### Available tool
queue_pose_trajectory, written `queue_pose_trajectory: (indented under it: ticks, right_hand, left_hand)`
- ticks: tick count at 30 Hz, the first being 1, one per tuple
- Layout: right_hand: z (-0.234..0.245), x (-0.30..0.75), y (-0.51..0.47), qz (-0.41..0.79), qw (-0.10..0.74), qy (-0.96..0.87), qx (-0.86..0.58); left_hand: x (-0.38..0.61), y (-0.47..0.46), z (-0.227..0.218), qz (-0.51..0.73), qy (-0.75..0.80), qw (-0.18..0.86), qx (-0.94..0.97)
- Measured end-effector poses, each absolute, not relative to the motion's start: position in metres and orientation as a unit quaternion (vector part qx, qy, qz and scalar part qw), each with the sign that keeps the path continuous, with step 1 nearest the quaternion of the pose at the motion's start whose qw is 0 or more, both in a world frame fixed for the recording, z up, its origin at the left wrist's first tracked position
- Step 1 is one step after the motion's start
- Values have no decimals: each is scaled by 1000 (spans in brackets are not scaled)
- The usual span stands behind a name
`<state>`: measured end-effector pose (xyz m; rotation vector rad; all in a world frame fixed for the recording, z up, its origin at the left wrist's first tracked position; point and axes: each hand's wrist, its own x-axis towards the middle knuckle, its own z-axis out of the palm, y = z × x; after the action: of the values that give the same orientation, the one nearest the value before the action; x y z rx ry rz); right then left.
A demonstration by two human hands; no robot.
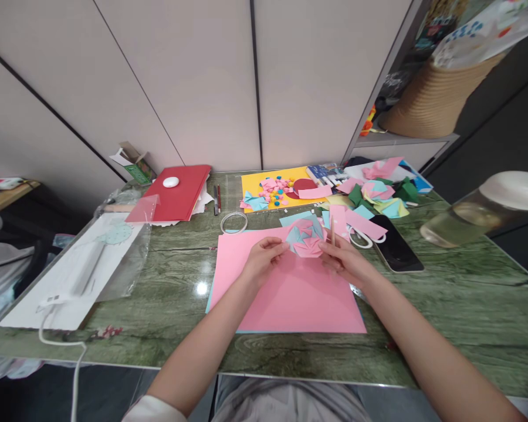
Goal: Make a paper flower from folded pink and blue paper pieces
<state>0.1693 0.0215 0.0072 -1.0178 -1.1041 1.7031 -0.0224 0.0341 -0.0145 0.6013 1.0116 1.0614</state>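
A folded paper flower (pixel 307 239) in pink and light blue is held up between my two hands. My left hand (pixel 266 258) pinches its left edge between thumb and fingers. My right hand (pixel 345 258) grips its right side, and a thin light-brown stick (pixel 332 230) stands upright among these fingers. Below lies a large pink paper sheet (pixel 286 299), with blue paper showing at its edges. Just behind the flower are pink paper strips (pixel 365 224) and white-handled scissors (pixel 361 237), their blades hidden.
A black phone (pixel 398 243) and a clear bottle (pixel 462 217) stand to the right. At the back, a yellow sheet (pixel 250 181) carries small pink, yellow and blue pieces. A tape roll (pixel 234 231), red folder (pixel 176 193) and white power strip (pixel 85 272) are left.
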Motion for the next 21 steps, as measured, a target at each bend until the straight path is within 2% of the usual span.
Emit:
queue_pose_trajectory:
  ticks: [21]
  right_hand:
    - [2,169,22,685,417,-442,-402]
  left_hand:
    - [-21,33,-15,463,447,715,275]
